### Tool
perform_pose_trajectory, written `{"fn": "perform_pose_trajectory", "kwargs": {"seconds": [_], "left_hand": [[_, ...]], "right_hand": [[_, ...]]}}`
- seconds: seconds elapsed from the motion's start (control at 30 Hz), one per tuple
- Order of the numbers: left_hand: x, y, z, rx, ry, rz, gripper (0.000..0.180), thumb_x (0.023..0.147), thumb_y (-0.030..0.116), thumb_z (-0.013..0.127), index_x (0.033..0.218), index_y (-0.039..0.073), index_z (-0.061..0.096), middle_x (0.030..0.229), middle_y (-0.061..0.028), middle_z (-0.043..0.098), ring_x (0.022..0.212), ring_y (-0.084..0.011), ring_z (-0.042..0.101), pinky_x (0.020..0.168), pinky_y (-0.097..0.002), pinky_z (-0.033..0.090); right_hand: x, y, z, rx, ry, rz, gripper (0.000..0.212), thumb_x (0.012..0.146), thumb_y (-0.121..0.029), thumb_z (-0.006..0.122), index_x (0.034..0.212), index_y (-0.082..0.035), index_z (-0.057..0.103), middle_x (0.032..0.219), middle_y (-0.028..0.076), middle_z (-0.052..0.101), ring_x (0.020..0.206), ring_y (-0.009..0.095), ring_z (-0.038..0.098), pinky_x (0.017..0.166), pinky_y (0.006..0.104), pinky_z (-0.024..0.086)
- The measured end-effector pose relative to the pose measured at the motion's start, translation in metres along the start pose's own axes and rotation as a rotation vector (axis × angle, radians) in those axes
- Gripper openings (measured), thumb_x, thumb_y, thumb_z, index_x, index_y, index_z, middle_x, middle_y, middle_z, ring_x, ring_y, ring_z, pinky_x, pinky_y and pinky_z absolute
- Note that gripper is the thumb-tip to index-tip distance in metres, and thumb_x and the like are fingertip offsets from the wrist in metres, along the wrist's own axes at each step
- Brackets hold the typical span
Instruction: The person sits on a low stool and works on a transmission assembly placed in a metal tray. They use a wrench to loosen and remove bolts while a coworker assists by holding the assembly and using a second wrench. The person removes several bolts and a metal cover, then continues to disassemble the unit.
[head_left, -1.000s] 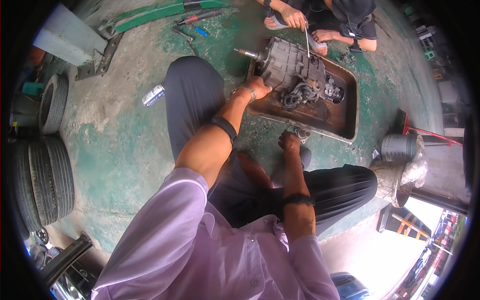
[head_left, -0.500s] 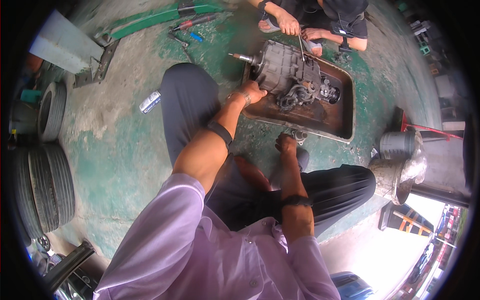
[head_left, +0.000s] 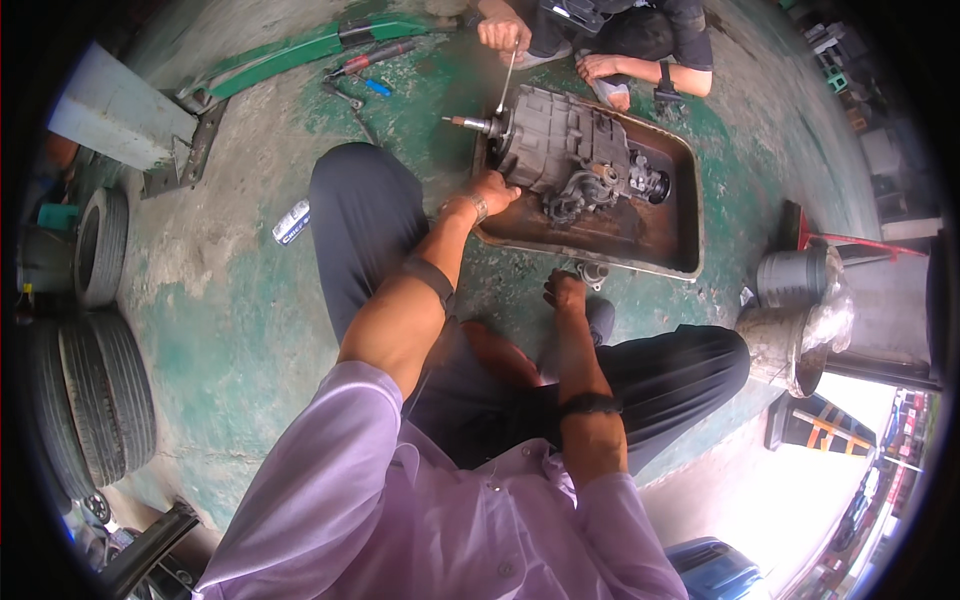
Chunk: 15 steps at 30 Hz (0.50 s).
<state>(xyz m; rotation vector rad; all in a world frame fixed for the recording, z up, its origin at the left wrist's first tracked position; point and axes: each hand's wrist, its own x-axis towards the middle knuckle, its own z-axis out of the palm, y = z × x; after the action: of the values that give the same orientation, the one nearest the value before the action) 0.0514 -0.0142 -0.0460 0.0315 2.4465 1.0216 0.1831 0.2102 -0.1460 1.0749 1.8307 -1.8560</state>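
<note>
A grey metal gearbox (head_left: pixel 560 140) with a shaft at its left end lies in a rusty rectangular metal tray (head_left: pixel 600 258). My left hand (head_left: pixel 492 190) is closed at the tray's left rim, by the gearbox's near left corner; what its fingers grip is hidden. Just in front of the tray, my right hand (head_left: pixel 566 291) is curled beside a small metal flanged part (head_left: pixel 593 275). I cannot make out whether it holds anything. Across from me, a co-worker's hand (head_left: pixel 503 33) holds a long thin metal tool (head_left: pixel 508 75) against the gearbox's left end.
A ratchet (head_left: pixel 343 95), a red-and-black tool (head_left: pixel 370 58) and a blue-handled tool (head_left: pixel 376 87) lie on the floor to the far left. A spray can (head_left: pixel 292 222) lies by my left knee. Tyres (head_left: pixel 95 395) stand at left, buckets (head_left: pixel 785 345) at right.
The co-worker's hand and tool have moved left, from the gearbox's top to its shaft end. My hands have stayed nearly in place while the view shifted slightly.
</note>
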Motion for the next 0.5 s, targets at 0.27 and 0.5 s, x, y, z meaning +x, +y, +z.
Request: {"fn": "perform_pose_trajectory", "kwargs": {"seconds": [0.27, 0.5], "left_hand": [[-0.004, 0.004, -0.004, -0.024, 0.042, -0.002, 0.042, 0.085, 0.040, 0.059, 0.093, -0.001, 0.060, 0.076, -0.0121, 0.065, 0.066, -0.0207, 0.062, 0.063, -0.0354, 0.048], [-0.006, 0.008, -0.006, -0.010, 0.053, 0.013, 0.040, 0.084, 0.040, 0.059, 0.087, 0.000, 0.061, 0.070, -0.0101, 0.064, 0.063, -0.0192, 0.061, 0.059, -0.0337, 0.047]], "right_hand": [[-0.006, -0.004, -0.001, 0.002, -0.035, -0.047, 0.015, 0.083, -0.020, 0.056, 0.085, -0.006, 0.060, 0.074, 0.003, 0.056, 0.062, 0.016, 0.055, 0.054, 0.0304, 0.046], [-0.013, -0.006, -0.002, -0.010, -0.100, -0.088, 0.017, 0.083, -0.023, 0.057, 0.090, -0.008, 0.060, 0.078, 0.003, 0.057, 0.067, 0.016, 0.056, 0.059, 0.0314, 0.046]]}}
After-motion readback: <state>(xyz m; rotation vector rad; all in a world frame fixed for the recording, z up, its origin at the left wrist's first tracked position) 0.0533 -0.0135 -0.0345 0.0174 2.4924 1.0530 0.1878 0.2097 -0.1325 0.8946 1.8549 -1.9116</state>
